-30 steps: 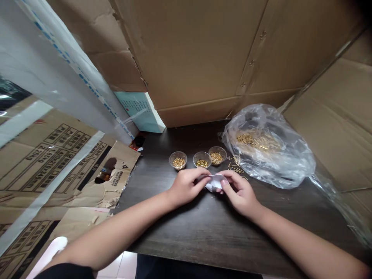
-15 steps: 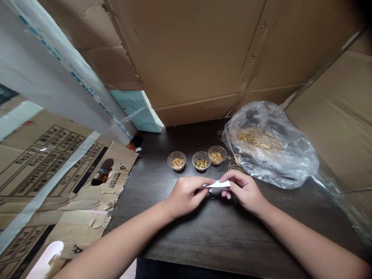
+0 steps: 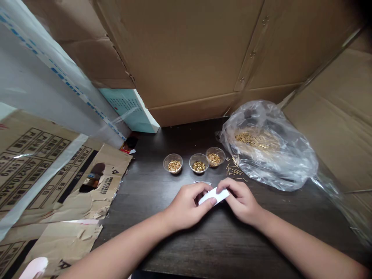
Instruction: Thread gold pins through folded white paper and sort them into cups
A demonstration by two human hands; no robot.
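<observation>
Both my hands meet over the dark wooden table (image 3: 221,248), pinching a small folded white paper (image 3: 213,195) between them. My left hand (image 3: 188,205) grips its left end with thumb and fingers curled. At the right end, my right hand (image 3: 240,199) is closed on it too. A small white scrap (image 3: 202,182) lies on the table just behind my left hand. Beyond the hands stand three small clear cups (image 3: 198,162) in a row, each holding gold-coloured metal pins.
A crumpled clear plastic bag (image 3: 270,147) with more gold pins lies at the right, several loose pins (image 3: 234,170) beside it. Cardboard boxes (image 3: 192,58) wall in the back and right. Torn printed cardboard (image 3: 52,170) and plastic sheeting lie left.
My hands have drawn slightly toward me with the paper, which now lies flatter and tilted, its right end higher. The view has shifted a little to the right.
</observation>
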